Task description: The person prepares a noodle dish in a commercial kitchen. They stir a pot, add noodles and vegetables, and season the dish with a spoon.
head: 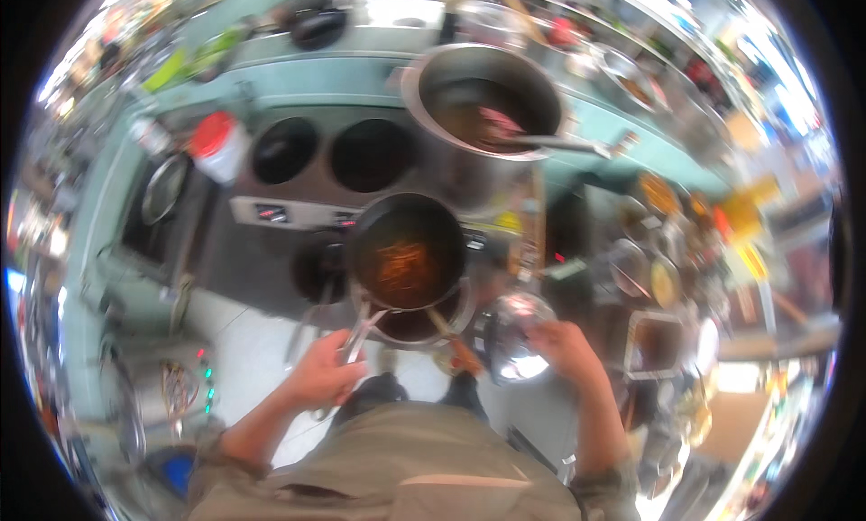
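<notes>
My left hand (325, 371) grips the metal handle of a dark frying pan (410, 220) in front of me. Shredded orange-brown food (404, 264) lies in the pan. Below the pan, and partly hidden by it, is another round vessel (413, 330) with dark contents. A wooden handle (465, 357) juts out from there towards me. In my right hand (565, 348) is a shiny rounded metal piece (517, 365), a bowl or a lid; blur hides which. It is to the right of the pan, apart from it.
Beyond the pan stands a large metal stockpot (413, 91) with a long-handled utensil (565, 143) in it. Left of it are two dark round hobs (371, 154) and a red-lidded white container (226, 157). A tray (630, 348) and several small containers (629, 267) crowd the right side.
</notes>
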Demonstrator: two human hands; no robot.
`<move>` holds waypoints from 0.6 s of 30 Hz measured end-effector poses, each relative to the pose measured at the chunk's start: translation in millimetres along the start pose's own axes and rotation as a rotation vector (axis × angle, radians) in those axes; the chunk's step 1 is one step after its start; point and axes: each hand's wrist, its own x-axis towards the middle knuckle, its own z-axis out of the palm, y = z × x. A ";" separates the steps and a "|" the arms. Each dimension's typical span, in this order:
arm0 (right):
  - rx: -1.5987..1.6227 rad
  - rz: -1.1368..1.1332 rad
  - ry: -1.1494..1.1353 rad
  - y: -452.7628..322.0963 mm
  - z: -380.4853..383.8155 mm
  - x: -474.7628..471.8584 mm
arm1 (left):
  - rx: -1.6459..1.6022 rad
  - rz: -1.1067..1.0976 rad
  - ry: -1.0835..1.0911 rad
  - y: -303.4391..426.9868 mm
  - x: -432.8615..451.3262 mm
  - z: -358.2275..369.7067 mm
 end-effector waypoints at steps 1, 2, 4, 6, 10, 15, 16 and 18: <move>-0.001 0.027 -0.027 -9.6 13.4 2.3 | -0.015 0.026 0.006 -6.9 -1.0 -13.6; -0.015 0.116 -0.050 -19.5 26.1 5.1 | -0.012 0.043 0.032 -14.3 -1.4 -27.4; -0.034 0.096 -0.079 -33.3 46.2 4.4 | -0.013 0.068 0.061 -24.9 -1.2 -48.9; -0.072 0.119 -0.083 -46.1 60.5 5.9 | -0.021 0.086 0.065 -29.4 -0.1 -71.6; -0.119 0.152 -0.134 -62.0 73.7 6.6 | -0.048 0.130 0.118 -34.3 3.1 -96.7; -0.214 0.093 -0.170 -62.0 77.7 2.0 | -0.211 0.249 0.205 -45.3 28.9 -117.9; -0.233 0.099 -0.162 -59.4 76.9 -1.1 | -0.237 0.270 0.221 -46.9 37.8 -124.2; -0.239 0.135 -0.151 -51.8 76.5 -8.8 | -0.267 0.303 0.261 -49.4 57.7 -140.5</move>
